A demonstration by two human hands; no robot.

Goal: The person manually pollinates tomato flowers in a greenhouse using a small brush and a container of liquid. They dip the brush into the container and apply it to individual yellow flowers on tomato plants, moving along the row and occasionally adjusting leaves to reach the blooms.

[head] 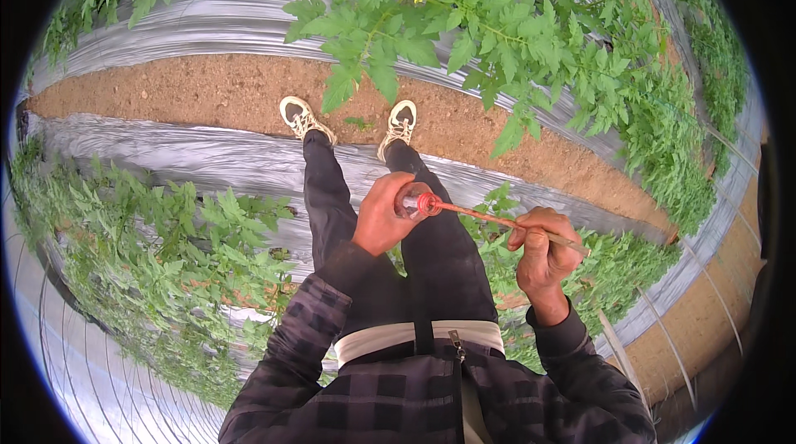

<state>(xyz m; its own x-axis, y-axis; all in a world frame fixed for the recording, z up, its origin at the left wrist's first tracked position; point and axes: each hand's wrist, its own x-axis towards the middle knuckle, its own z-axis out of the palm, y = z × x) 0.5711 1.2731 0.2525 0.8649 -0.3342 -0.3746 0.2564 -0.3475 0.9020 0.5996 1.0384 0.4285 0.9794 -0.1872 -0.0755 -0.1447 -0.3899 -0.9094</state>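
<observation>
My left hand (384, 211) is wrapped around a small clear plastic bottle (409, 200), tilted with its mouth to the right. Red colour coats the bottle's neck (429, 203), which has no cap on. Between the fingers and thumb of my right hand (547, 248) is a thin stick (482, 215), its bare end poking out past the hand. The stick's other end, stained red, reaches the bottle mouth; how deep it goes inside is hard to see. Both hands are held in front of my thighs.
Leafy tomato plants (435, 21) with a few yellow flowers lean over the soil path (217, 86) where my shoes stand. Silver plastic mulch (205, 21) covers the beds. More tomato plants (168, 245) grow at the left, and thin greenhouse ribs (81, 363) curve along the edge.
</observation>
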